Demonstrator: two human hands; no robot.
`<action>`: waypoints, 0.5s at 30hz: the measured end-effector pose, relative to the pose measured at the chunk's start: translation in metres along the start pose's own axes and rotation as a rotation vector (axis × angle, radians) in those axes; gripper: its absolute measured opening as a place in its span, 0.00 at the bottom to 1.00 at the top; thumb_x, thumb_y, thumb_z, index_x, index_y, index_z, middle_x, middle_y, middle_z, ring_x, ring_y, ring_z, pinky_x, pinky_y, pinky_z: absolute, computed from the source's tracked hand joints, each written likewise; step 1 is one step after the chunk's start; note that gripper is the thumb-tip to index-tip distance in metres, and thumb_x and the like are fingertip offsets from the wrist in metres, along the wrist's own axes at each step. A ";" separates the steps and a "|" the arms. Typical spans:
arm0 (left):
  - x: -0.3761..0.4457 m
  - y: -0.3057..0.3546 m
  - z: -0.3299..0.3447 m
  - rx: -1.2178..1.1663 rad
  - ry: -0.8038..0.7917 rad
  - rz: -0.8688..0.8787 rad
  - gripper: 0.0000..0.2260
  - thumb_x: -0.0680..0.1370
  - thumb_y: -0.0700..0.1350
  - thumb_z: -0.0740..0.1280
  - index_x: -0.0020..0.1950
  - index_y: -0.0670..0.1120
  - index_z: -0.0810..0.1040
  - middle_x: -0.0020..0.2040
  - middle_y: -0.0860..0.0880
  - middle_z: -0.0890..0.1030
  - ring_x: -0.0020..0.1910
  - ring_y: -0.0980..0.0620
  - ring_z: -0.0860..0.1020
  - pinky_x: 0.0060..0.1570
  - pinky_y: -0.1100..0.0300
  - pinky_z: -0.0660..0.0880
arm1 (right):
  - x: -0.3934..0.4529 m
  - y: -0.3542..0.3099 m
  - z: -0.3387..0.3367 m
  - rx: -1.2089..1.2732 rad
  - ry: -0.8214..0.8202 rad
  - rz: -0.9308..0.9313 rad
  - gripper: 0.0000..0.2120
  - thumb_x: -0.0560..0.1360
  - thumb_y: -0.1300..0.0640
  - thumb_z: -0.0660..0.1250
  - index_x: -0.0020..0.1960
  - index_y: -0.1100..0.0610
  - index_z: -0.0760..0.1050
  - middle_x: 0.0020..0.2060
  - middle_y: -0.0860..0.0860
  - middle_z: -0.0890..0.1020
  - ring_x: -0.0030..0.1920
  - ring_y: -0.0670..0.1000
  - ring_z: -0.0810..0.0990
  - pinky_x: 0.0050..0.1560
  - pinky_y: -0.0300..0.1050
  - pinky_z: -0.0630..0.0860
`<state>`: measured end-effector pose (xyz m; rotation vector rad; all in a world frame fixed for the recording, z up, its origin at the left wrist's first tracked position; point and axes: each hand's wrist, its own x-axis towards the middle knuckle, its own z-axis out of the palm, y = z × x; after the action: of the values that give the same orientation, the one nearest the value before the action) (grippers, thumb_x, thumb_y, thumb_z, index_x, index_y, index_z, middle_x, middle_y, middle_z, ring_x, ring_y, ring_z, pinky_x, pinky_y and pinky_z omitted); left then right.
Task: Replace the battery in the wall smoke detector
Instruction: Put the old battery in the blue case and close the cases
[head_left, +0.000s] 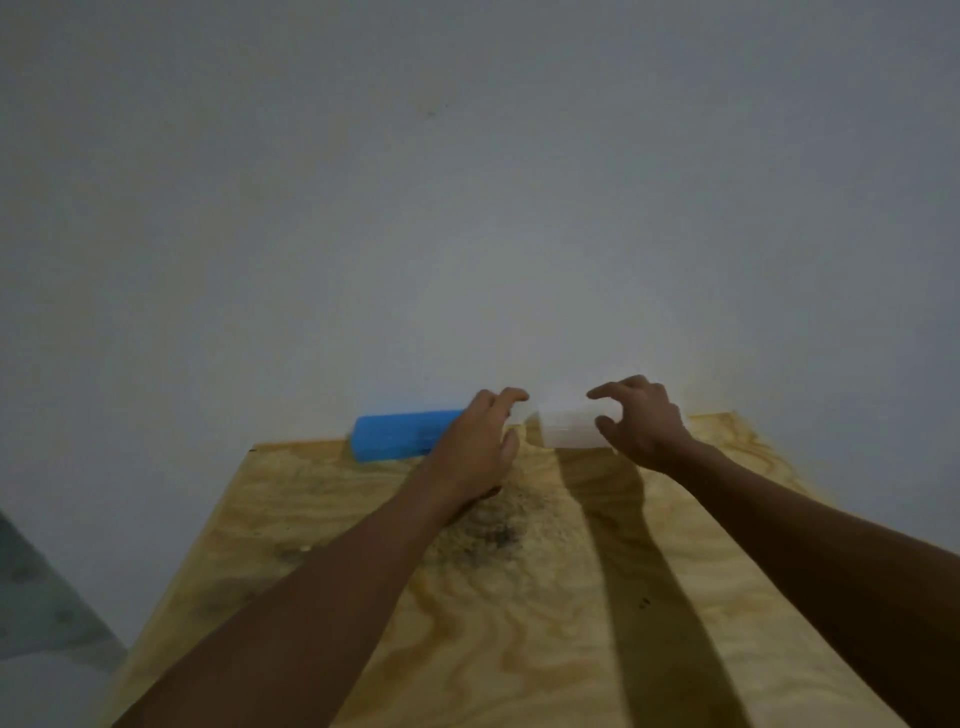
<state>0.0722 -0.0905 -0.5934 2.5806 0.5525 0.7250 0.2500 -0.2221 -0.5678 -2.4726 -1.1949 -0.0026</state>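
Observation:
A white boxy object (567, 427), blurred and washed out, stands on the plywood table (322, 499) against the wall; what it is cannot be made out. My left hand (478, 447) hovers just left of it with fingers curled and apart, holding nothing. My right hand (641, 421) is at its right side, fingers spread, thumb near its front edge; contact is unclear. A blue oblong case (400, 434) lies by the wall, partly behind my left hand. No smoke detector is visible on the wall.
The grey-white wall (467, 182) rises straight behind the table's far edge. A dark stain (493, 530) marks the plywood below my left wrist. The floor (47, 623) shows past the table's left edge.

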 end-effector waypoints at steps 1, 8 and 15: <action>0.007 0.007 0.009 -0.010 -0.046 -0.017 0.21 0.80 0.41 0.62 0.73 0.52 0.67 0.60 0.44 0.73 0.49 0.48 0.77 0.50 0.56 0.74 | 0.001 0.008 -0.001 -0.014 -0.014 0.034 0.20 0.76 0.51 0.65 0.68 0.46 0.71 0.69 0.57 0.69 0.69 0.61 0.65 0.65 0.58 0.66; 0.037 0.031 0.057 0.006 -0.183 -0.252 0.22 0.82 0.44 0.62 0.77 0.53 0.64 0.69 0.40 0.73 0.68 0.40 0.72 0.65 0.51 0.70 | 0.003 0.055 0.010 0.122 -0.016 0.267 0.27 0.73 0.47 0.69 0.70 0.47 0.69 0.66 0.61 0.73 0.65 0.64 0.71 0.65 0.56 0.70; 0.043 0.029 0.068 0.011 -0.031 -0.245 0.15 0.82 0.42 0.63 0.69 0.50 0.75 0.61 0.41 0.77 0.59 0.43 0.77 0.56 0.56 0.72 | 0.011 0.063 0.013 0.284 0.053 0.174 0.18 0.75 0.58 0.69 0.65 0.55 0.77 0.64 0.59 0.77 0.60 0.59 0.78 0.60 0.49 0.74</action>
<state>0.1512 -0.1133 -0.6158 2.4704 0.8466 0.5989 0.3024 -0.2446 -0.6002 -2.3011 -0.8869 0.1393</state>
